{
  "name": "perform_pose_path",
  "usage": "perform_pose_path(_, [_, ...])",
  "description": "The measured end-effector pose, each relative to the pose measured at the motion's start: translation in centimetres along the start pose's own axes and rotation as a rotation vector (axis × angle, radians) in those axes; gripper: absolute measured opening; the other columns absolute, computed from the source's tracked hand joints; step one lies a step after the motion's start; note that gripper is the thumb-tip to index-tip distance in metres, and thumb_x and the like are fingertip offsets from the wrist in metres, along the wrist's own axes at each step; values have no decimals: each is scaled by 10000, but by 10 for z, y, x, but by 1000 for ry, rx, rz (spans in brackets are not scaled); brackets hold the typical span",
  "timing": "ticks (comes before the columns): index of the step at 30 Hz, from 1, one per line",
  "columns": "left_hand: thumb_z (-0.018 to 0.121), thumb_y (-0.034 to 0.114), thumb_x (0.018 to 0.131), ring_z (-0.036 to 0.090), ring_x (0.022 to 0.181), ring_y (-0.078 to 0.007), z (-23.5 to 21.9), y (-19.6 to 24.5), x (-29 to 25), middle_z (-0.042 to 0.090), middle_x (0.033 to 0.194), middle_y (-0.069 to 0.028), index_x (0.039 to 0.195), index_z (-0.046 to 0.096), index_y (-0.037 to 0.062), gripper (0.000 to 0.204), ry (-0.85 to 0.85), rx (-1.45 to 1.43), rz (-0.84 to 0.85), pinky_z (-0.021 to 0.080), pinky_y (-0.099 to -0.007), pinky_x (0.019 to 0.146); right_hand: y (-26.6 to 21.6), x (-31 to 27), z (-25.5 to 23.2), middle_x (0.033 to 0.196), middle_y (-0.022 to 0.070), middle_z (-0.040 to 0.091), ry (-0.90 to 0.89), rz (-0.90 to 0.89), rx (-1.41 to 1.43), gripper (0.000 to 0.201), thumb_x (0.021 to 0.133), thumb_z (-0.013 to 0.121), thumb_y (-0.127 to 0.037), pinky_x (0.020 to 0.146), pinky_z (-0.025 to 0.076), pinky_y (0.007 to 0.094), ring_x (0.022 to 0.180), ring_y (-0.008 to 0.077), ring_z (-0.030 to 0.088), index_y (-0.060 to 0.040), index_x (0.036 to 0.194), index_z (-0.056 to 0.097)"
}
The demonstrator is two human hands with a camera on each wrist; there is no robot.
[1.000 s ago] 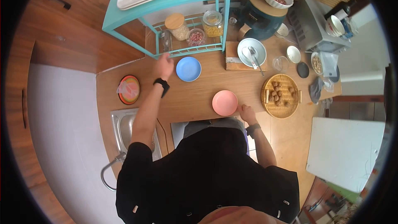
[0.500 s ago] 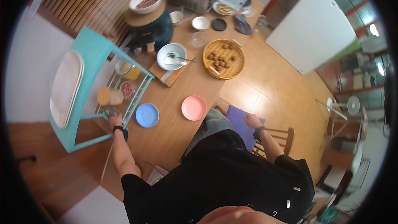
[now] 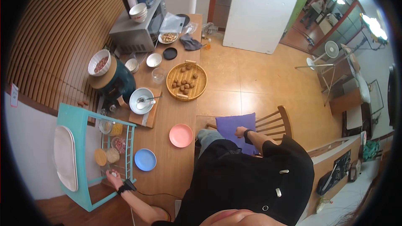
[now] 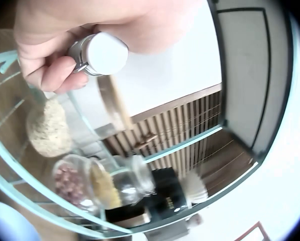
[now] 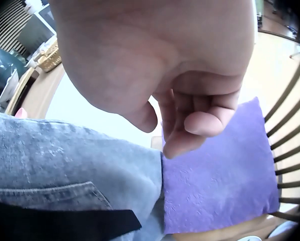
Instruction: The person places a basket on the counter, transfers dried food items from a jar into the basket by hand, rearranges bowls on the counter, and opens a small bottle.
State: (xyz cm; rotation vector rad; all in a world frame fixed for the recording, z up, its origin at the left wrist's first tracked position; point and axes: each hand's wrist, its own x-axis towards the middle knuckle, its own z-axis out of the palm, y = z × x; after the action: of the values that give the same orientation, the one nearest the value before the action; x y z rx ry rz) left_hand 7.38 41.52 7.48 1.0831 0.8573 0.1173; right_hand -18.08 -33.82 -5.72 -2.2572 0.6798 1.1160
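- Fingers of the left hand (image 4: 64,45) are curled around a small jar with a white lid (image 4: 101,53); in the left wrist view the thumb and fingertips pinch it just under the lid.
- From the head view, the left hand (image 3: 112,177) is at the open front of the turquoise shelf rack (image 3: 77,121), near the rack's lower corner, at the end of the wooden counter (image 3: 173,113) that is nearest to the person.
- Inside the rack stand other glass jars: one with pale grains (image 4: 48,131), one with reddish beans (image 4: 69,182) and one with yellow pieces (image 4: 106,187). They are close together, on the wire shelf below the held jar.
- On top of the rack lies a pale tray (image 3: 65,157).
- Loosely curled and holding nothing, the right hand (image 5: 190,95) hangs above a purple cushion (image 5: 225,181) on a wooden chair (image 3: 278,121), just beside the person's jeans (image 5: 64,165).
- A blue plate (image 3: 145,160) lies on the counter just beside the rack, and a pink plate (image 3: 181,135) lies near the counter's edge on the person's side.
- Further along the counter there are a woven tray with brown balls (image 3: 186,81), a bowl with a spoon on a board (image 3: 141,100), a dark green appliance (image 3: 119,84) and a microwave (image 3: 136,31) at the far end.
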Motion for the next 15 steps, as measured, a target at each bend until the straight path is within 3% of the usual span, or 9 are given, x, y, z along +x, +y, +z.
perform_pose_path(1, [557, 299, 900, 485, 584, -103, 5, 6, -17, 540, 721, -11, 878, 474, 124, 195, -57, -39, 0, 333, -216, 457, -7, 16, -3, 826, 218, 698, 16, -93, -137, 347, 814, 519, -259, 735, 552, 413, 758, 338, 697, 34, 833, 705])
perform_pose_path(3, [560, 299, 912, 493, 600, -103, 3, -5, -47, 544, 732, -17, 897, 488, 111, 203, -127, -144, 5, 373, -208, 473, -23, 55, 1, 810, 216, 678, 242, -258, -206, 339, 807, 541, -313, 735, 519, 491, 794, 392, 660, -14, 829, 700])
perform_pose_path(5, [556, 307, 926, 512, 607, -107, 19, -20, -98, 549, 739, -26, 924, 508, 102, 211, -106, -258, -12, 419, -204, 489, -98, 22, -35, 827, 226, 673, 314, -355, -150, 323, 811, 545, -301, 736, 517, 487, 818, 399, 655, -12, 822, 688])
perform_pose_path(6, [551, 311, 933, 523, 611, -108, 33, -28, -134, 553, 744, -33, 937, 518, 97, 217, -69, -302, -37, 440, -203, 497, -125, 26, -43, 847, 230, 672, 290, -425, -135, 319, 820, 540, -293, 742, 515, 490, 829, 407, 651, -11, 850, 686])
perform_pose_path(8, [542, 315, 943, 543, 628, -110, 28, -58, -166, 566, 772, -53, 972, 520, 71, 246, -279, -290, -126, 453, -196, 502, -181, 30, -48, 888, 236, 669, 283, -570, -150, 298, 850, 528, -264, 748, 506, 495, 844, 419, 642, -14, 923, 673])
perform_pose_path(10, [517, 316, 954, 531, 613, -133, 41, -73, -188, 563, 800, -76, 981, 501, 42, 275, -301, -364, -243, 444, -222, 491, -218, 20, -55, 890, 257, 663, 295, -733, -170, 275, 862, 505, -214, 758, 506, 499, 861, 419, 644, -2, 845, 679])
perform_pose_path(12, [475, 327, 967, 515, 595, -161, 43, -120, -218, 549, 806, -94, 988, 487, 21, 308, -467, -388, -403, 428, -256, 476, -298, -43, -62, 870, 239, 665, 306, -943, -150, 259, 855, 524, -217, 746, 508, 494, 840, 408, 647, -8, 873, 676])
perform_pose_path(14, [451, 334, 970, 508, 617, -174, 51, -146, -230, 534, 796, -97, 989, 482, 11, 326, -410, -428, -592, 430, -296, 506, -333, -47, -43, 853, 219, 667, 291, -1206, -168, 261, 853, 544, -237, 750, 508, 486, 831, 400, 646, -15, 913, 668])
perform_pose_path(15, [451, 334, 970, 508, 617, -174, 53, -159, -230, 534, 796, -97, 989, 482, 11, 326, -400, -438, -580, 430, -296, 506, -350, -71, -46, 857, 212, 669, 173, -1222, -191, 274, 853, 554, -256, 756, 509, 481, 835, 396, 645, -18, 931, 664])
